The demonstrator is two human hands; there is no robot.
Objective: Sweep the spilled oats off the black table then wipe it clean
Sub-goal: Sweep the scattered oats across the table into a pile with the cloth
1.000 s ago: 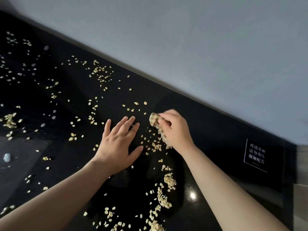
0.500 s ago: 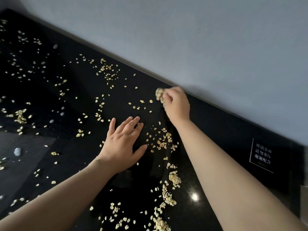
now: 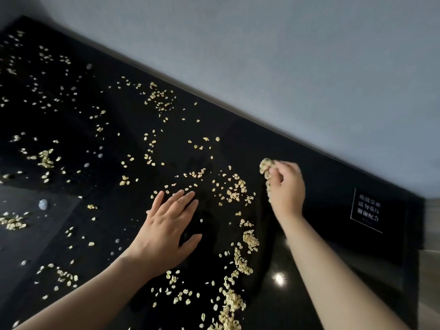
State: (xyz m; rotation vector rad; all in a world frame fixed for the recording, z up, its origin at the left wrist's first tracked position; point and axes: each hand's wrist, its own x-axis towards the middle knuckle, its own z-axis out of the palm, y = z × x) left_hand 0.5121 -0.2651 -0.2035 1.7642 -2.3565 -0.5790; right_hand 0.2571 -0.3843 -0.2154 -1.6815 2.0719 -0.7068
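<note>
Pale oat flakes (image 3: 234,190) lie scattered over the glossy black table (image 3: 114,234), thickest in a trail (image 3: 242,263) running toward the near edge. My left hand (image 3: 166,231) rests flat on the tabletop, fingers spread, holding nothing. To its right, my right hand (image 3: 287,189) is closed around a small checkered cloth (image 3: 266,166), whose bunched end sticks out above the fingers. The cloth touches the table just right of an oat cluster.
A grey wall (image 3: 285,67) runs along the table's far edge. A small white-lettered sign (image 3: 367,210) sits on the table at the right. A few small pale pebbles (image 3: 43,204) lie among the oats on the left. More oats (image 3: 159,100) reach the far edge.
My right hand with the cloth went out to the far edge by the wall, then came back nearer and to the right. My left hand stayed flat in place.
</note>
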